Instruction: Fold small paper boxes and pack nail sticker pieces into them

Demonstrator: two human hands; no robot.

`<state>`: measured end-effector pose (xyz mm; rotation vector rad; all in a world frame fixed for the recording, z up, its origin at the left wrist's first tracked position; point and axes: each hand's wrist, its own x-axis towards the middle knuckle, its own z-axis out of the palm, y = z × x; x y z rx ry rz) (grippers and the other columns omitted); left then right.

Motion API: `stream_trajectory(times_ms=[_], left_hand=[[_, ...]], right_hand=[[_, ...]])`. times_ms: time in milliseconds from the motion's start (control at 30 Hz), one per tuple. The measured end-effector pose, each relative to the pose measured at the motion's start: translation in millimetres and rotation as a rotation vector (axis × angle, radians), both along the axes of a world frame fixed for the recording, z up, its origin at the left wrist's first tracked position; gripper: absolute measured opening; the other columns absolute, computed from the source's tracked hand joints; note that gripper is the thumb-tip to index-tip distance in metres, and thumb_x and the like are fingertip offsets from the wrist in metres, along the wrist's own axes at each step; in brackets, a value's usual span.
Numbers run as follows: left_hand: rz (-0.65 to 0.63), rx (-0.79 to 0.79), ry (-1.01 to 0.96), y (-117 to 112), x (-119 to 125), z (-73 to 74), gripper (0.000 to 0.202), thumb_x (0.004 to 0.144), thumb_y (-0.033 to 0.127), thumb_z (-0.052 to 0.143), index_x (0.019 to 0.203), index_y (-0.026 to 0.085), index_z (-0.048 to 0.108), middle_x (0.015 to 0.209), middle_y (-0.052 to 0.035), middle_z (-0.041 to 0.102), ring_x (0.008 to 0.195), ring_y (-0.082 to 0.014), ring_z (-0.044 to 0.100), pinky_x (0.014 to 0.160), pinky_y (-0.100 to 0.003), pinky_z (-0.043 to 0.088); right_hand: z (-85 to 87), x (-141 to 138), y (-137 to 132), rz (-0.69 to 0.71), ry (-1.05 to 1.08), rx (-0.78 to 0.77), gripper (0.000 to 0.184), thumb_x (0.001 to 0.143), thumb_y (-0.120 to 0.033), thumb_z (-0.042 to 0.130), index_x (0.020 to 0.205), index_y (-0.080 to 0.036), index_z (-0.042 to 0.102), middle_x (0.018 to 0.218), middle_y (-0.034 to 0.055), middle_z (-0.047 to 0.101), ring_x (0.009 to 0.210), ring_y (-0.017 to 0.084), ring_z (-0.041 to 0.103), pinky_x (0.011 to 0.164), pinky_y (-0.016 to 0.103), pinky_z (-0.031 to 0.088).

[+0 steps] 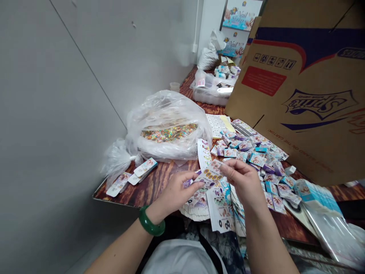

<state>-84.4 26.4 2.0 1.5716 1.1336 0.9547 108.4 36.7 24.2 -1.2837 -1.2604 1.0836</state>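
Observation:
A small printed sheet of nail stickers (212, 174), with rows of coloured ovals, is held tilted between my two hands above the table's front edge. My left hand (182, 190) pinches its lower left end between thumb and fingers, a green bangle on the wrist. At its upper right corner, my right hand (242, 177) grips it with thumb and fingertips. Below the hands lie a fanned stack of printed sheets (195, 213) and a long printed strip (221, 213) hanging over the edge. Another printed strip (203, 152) lies just beyond them.
Many small printed boxes (245, 146) are heaped to the right, before a big cardboard carton (291, 87). A plastic bag of colourful bits (168, 131) sits behind my left hand. Flat cartons (145, 167) lie left; a clear tub (211, 95) stands at the back.

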Motion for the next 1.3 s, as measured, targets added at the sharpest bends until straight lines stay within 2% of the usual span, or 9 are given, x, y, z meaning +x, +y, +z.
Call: stream_trajectory(times_ms=[167,300,367,533,667,800,1067,1200,1300], left_hand=[[0.061,-0.338,-0.241,4,-1,-11.5,0.024,0.072,0.039,0.067,0.073,0.015,0.062,0.066,-0.0003,0.062,0.058,-0.0129,0.054,0.055,-0.023,0.041],[0.065,-0.324,-0.289,5,-3,-13.1,0.021,0.073,0.036,0.066,0.073,0.015,0.063,0.065,0.0008,0.058,0.059,-0.0118,0.051,0.057,-0.022,0.04],[0.054,-0.201,-0.217,5,-6,-10.4,0.017,0.075,0.032,0.066,0.074,0.015,0.065,0.071,-0.0008,0.058,0.067,-0.0134,0.053,0.063,-0.023,0.041],[0.157,0.126,0.041,8,-15,-8.2,0.024,0.071,0.024,0.069,0.094,0.02,0.066,0.099,-0.0052,0.061,0.096,-0.0202,0.055,0.081,-0.026,0.042],[0.004,-0.074,0.049,12,-18,-18.0,0.012,0.075,0.029,0.064,0.079,0.018,0.068,0.078,-0.0027,0.065,0.075,-0.0176,0.058,0.07,-0.026,0.045],[0.114,-0.332,-0.194,11,-11,-23.2,0.014,0.068,0.029,0.069,0.07,0.016,0.066,0.066,-0.0002,0.062,0.06,-0.0143,0.057,0.058,-0.025,0.048],[0.119,-0.536,-0.624,4,-5,-16.2,0.027,0.071,0.033,0.07,0.09,0.014,0.069,0.089,-0.0058,0.069,0.08,-0.0147,0.063,0.073,-0.025,0.052],[0.038,-0.426,-0.371,18,-10,-19.0,0.027,0.073,0.038,0.068,0.085,0.014,0.068,0.078,-0.0035,0.068,0.065,-0.0135,0.062,0.061,-0.024,0.052],[0.084,-0.167,0.081,58,-27,-23.3,0.031,0.084,0.041,0.053,0.079,0.015,0.068,0.069,-0.003,0.067,0.061,-0.0147,0.061,0.057,-0.024,0.051]], right_hand=[[-13.4,-10,5,-0.24,-0.475,0.36,0.024,0.078,-0.031,0.063,0.098,-0.019,0.063,0.078,0.0053,0.061,0.072,0.02,0.053,0.07,0.036,0.044],[-22.8,-23,-7,0.171,-0.724,0.583,0.034,0.08,-0.03,0.064,0.113,-0.021,0.058,0.11,0.011,0.063,0.102,0.027,0.054,0.089,0.042,0.04],[-26.9,-27,-10,0.27,-0.719,0.547,0.026,0.082,-0.027,0.061,0.108,-0.021,0.061,0.103,0.0099,0.066,0.095,0.025,0.057,0.084,0.04,0.042],[-30.1,-30,-6,0.151,-0.383,0.253,0.015,0.084,-0.029,0.055,0.077,-0.02,0.064,0.071,0.0034,0.065,0.069,0.018,0.057,0.066,0.03,0.043],[-28.5,-36,-2,0.168,0.136,-0.16,0.025,0.075,-0.042,0.063,0.067,-0.018,0.063,0.061,0.0,0.058,0.058,0.014,0.052,0.058,0.026,0.041],[-33.7,-52,-3,0.168,0.437,-0.402,0.027,0.058,-0.039,0.076,0.063,-0.016,0.062,0.066,0.0018,0.061,0.06,0.013,0.054,0.058,0.025,0.044],[-55.0,-60,0,0.164,0.369,-0.447,0.034,0.065,-0.043,0.074,0.081,-0.018,0.059,0.046,-0.0077,0.045,0.035,0.005,0.03,0.035,0.018,0.018],[-60.8,-56,3,0.148,0.353,-0.375,0.031,0.064,-0.043,0.075,0.074,-0.016,0.061,0.045,-0.007,0.042,0.038,0.005,0.028,0.037,0.019,0.018],[-62.7,-50,2,0.114,0.303,-0.354,0.033,0.062,-0.044,0.076,0.076,-0.016,0.064,0.05,-0.006,0.042,0.042,0.006,0.031,0.04,0.019,0.021]])
